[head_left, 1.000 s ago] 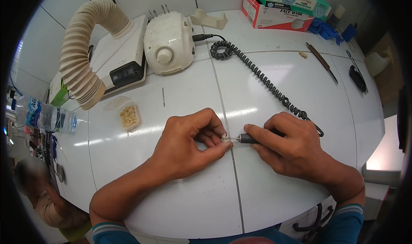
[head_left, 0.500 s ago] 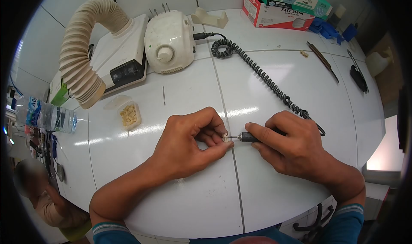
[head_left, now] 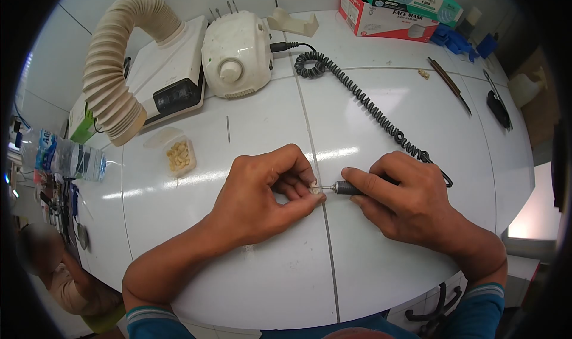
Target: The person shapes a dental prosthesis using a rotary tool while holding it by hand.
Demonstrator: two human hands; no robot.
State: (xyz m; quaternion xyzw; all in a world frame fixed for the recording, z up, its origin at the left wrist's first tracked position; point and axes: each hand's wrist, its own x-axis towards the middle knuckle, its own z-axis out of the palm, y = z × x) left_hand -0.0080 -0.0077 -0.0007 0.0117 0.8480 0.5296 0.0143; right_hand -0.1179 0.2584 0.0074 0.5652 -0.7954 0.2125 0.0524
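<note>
Between the thumb and fingertips of my left hand [head_left: 259,199] is a small cream-coloured dental piece [head_left: 315,189], mostly covered by the fingers. My right hand [head_left: 408,199] is closed around a black rotary handpiece [head_left: 348,187], pen-fashion. Its thin metal bit points left and meets the dental piece, as far as I can see. From behind the right hand a black coiled cord [head_left: 364,99] runs up to a white control unit [head_left: 236,56] with a round knob. A clear open box [head_left: 180,155] of small cream pieces lies left of my left hand.
A ribbed suction hose [head_left: 110,71] arches over the left side, near a plastic bottle [head_left: 65,157]. One loose bur [head_left: 227,128] lies on the white table [head_left: 268,291]. Mask boxes [head_left: 387,17] stand at the back; a brown carving tool [head_left: 448,84] lies right. A person [head_left: 77,285] sits lower left.
The view has shifted very slightly. Both hands keep nearly the same pose, with the bit still at the dental piece.
</note>
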